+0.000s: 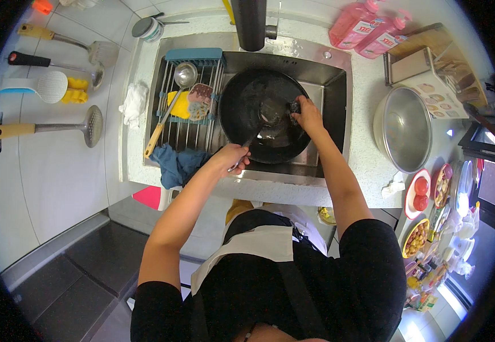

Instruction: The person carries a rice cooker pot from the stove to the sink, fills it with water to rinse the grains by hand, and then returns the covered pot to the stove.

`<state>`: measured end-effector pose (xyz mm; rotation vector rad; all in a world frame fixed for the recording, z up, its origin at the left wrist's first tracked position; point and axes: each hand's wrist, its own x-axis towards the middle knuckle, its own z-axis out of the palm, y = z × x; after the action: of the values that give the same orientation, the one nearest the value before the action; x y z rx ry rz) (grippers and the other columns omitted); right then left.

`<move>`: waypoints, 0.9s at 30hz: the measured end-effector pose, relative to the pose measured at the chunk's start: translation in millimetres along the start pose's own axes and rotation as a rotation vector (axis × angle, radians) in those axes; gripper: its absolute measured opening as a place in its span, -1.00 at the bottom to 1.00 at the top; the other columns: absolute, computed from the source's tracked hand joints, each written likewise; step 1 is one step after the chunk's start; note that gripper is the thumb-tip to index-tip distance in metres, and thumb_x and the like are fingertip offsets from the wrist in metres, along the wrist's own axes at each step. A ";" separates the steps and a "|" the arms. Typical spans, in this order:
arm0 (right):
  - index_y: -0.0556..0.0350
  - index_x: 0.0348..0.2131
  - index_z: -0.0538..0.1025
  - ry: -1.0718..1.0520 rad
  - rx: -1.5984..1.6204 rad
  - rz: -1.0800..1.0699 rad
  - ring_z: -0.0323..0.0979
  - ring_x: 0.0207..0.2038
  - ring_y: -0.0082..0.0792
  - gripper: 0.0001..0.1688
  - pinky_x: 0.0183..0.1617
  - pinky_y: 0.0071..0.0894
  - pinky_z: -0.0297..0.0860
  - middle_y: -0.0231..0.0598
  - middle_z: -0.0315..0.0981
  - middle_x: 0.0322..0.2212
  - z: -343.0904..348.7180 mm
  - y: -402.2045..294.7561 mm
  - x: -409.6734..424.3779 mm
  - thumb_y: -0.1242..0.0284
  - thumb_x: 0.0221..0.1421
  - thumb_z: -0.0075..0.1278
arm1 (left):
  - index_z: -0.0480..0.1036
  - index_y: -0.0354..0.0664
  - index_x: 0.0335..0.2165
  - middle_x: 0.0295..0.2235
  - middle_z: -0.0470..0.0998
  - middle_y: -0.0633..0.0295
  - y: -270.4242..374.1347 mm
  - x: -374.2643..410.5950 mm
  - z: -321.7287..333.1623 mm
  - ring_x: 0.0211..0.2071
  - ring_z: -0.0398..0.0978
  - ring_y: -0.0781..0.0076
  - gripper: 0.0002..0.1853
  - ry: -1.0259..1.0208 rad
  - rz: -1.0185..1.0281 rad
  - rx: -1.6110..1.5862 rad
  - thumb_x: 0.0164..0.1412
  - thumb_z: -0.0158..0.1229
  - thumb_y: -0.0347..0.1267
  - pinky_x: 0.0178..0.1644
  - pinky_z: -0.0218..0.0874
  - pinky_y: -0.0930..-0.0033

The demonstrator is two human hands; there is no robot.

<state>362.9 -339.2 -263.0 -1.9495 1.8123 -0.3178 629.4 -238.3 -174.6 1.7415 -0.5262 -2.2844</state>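
A black wok (251, 87) sits in the stainless steel sink (337, 124), with some water glinting at its bottom. My left hand (232, 160) is at the wok's near left edge, closed around the handle of a slim long utensil (254, 137). That utensil slants into the wok; its head is hard to make out. At the wok's right inner wall, my right hand (309, 114) grips a dark scouring pad (294, 112), which appears to be a metal scrubber. A black faucet (249, 25) rises behind the wok.
Left of the wok, a drying rack (194, 54) bears a ladle (185, 76), a yellow cloth (179, 104) and a patterned sponge (199, 101). A blue cloth (179, 164) drapes over the front edge. Right stand pink pump bottles (352, 28), a steel bowl (403, 128) and plates of food (416, 237).
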 end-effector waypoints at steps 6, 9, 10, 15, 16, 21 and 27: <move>-0.07 -0.05 0.31 0.050 0.084 -0.038 0.38 -0.19 0.00 -0.37 -0.15 -0.12 0.33 -0.05 0.37 -0.25 -14.4 -2.8 -5.0 0.35 -0.17 0.17 | 0.33 -0.22 -0.32 -0.70 0.23 0.41 -13.8 -22.1 2.2 -0.83 0.03 0.68 -0.77 0.029 0.008 0.138 0.21 -0.10 -0.27 -0.82 -0.25 0.59; -0.12 0.01 0.30 0.128 0.175 -0.065 0.39 -0.20 -0.05 -0.37 -0.17 -0.15 0.33 -0.04 0.41 -0.28 -31.1 -14.7 -1.7 0.27 -0.09 0.11 | 0.34 -0.21 -0.24 -0.70 0.23 0.42 -33.1 -63.9 -8.1 -0.83 0.03 0.71 -0.75 0.018 0.023 0.120 0.21 -0.10 -0.26 -0.82 -0.26 0.61; -0.13 0.01 0.30 0.127 0.197 -0.062 0.39 -0.21 -0.06 -0.39 -0.17 -0.17 0.33 -0.04 0.41 -0.29 -35.4 -18.6 0.4 0.25 -0.07 0.09 | 0.35 -0.19 -0.26 -0.69 0.22 0.42 -36.9 -77.6 -10.3 -0.81 0.04 0.72 -0.75 0.013 0.039 0.115 0.20 -0.08 -0.25 -0.80 -0.25 0.63; -0.23 0.03 0.30 -0.053 0.292 -0.155 0.38 -0.27 -0.08 -0.45 -0.18 -0.21 0.32 -0.06 0.39 -0.34 -26.5 -31.1 18.1 0.22 0.01 -0.01 | 0.37 -0.17 -0.27 -0.69 0.19 0.45 -44.7 -128.2 -6.5 -0.78 0.03 0.78 -0.76 0.040 0.082 0.100 0.19 -0.06 -0.25 -0.77 -0.24 0.68; -0.24 0.03 0.30 -0.092 0.286 -0.187 0.37 -0.27 -0.09 -0.46 -0.18 -0.22 0.31 -0.06 0.39 -0.34 -25.0 -37.3 19.7 0.22 0.02 -0.02 | 0.37 -0.18 -0.26 -0.70 0.19 0.46 -46.9 -131.9 -6.6 -0.78 0.02 0.78 -0.75 0.037 0.103 0.108 0.20 -0.08 -0.25 -0.78 -0.24 0.68; -0.16 0.07 0.24 -0.376 0.309 -0.338 0.34 -0.13 -0.10 -0.38 -0.03 -0.25 0.26 0.01 0.35 -0.19 -35.9 -62.4 21.2 0.20 0.01 -0.01 | 0.37 -0.16 -0.23 -0.72 0.16 0.52 -57.8 -149.1 -7.2 -0.79 0.01 0.80 -0.75 0.070 0.174 0.152 0.22 -0.10 -0.26 -0.76 -0.22 0.69; -0.04 0.04 0.24 -0.463 0.340 -0.538 0.43 -0.23 -0.23 -0.28 -0.10 -0.32 0.31 -0.03 0.45 -0.28 -38.8 -70.2 19.0 0.29 -0.12 0.15 | 0.37 -0.16 -0.24 -0.70 0.15 0.55 -70.8 -163.7 -9.5 -0.74 0.03 0.80 -0.76 0.095 0.288 0.242 0.22 -0.08 -0.26 -0.70 -0.16 0.69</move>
<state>408.7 -362.4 -198.5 -2.0172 0.8711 -0.2870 686.2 -112.3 -61.4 1.7339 -0.9988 -1.9969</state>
